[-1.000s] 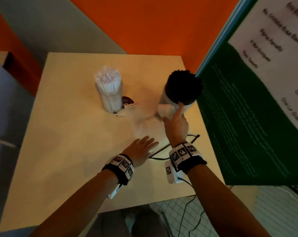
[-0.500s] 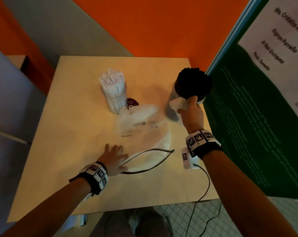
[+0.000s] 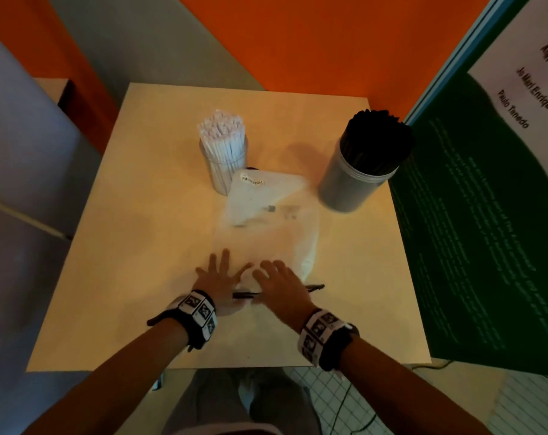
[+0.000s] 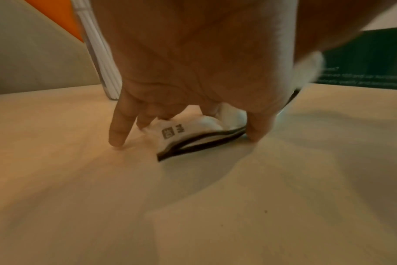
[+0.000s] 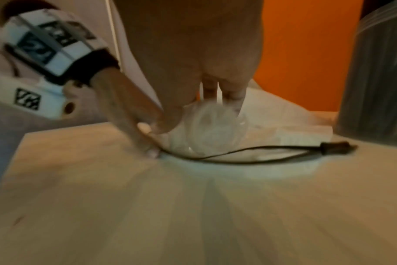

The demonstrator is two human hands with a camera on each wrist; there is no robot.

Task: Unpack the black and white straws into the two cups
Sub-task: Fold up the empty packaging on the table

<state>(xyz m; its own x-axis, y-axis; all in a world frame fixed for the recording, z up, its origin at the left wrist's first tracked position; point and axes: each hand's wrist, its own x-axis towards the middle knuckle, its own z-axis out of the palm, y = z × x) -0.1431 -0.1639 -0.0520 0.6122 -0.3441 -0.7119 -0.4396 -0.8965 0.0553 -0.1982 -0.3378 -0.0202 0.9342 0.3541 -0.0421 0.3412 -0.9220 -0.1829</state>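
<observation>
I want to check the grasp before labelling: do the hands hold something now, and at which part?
Both hands, left hand and right hand, press with spread fingers on the near end of the empty plastic bag. Neither clearly grips it.

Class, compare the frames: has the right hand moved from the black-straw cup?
Yes. The right hand has pulled back from the black-straw cup to the table's near side.

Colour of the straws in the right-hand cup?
Black straws, filling the cup; clearest in the head view.
</observation>
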